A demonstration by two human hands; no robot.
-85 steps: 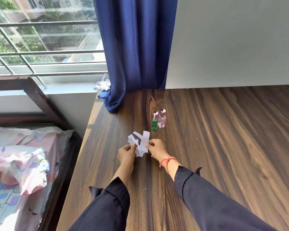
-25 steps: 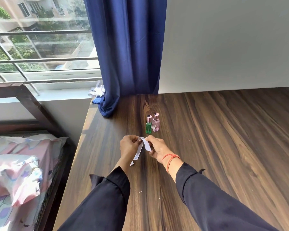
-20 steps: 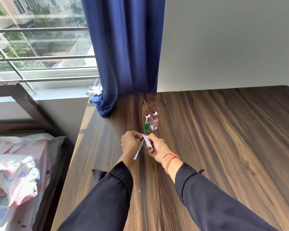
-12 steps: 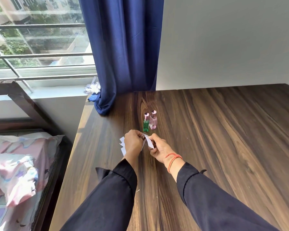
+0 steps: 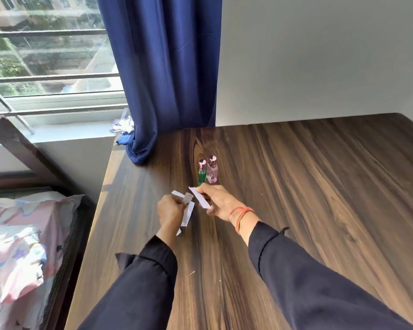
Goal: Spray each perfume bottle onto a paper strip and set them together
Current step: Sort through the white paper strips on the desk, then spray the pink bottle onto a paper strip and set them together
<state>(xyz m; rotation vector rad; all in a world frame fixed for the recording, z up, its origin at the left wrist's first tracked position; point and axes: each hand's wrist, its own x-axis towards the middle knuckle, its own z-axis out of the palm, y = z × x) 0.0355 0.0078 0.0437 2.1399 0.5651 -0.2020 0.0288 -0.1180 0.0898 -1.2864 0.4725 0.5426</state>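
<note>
Your right hand pinches a single paper strip between thumb and fingers, its free end tilted up toward the bottles. Your left hand is curled shut around the spare strips, several of which poke out above and below the fist. Both hands hover just over the wooden bench, close together but with the one strip pulled clear of the bundle.

The two perfume bottles stand upright just beyond your hands, touching or nearly so: the green bottle on the left, the pink bottle on the right, each with its cap on as far as can be seen.

By my reading nothing has been sprayed yet; you are at the stage of picking a strip.

Here is what could trip you up. Both grips are full, so reaching for a bottle without setting the bundle down risks crushing or scattering the loose strips (they look light enough for a draught to shift them). The bottles are slim and stand close together, so a sideways reach for one could topple its neighbour. And if you spray with the strip held near the bundle, mist may land on the unused strips and muddle the scents.
</note>
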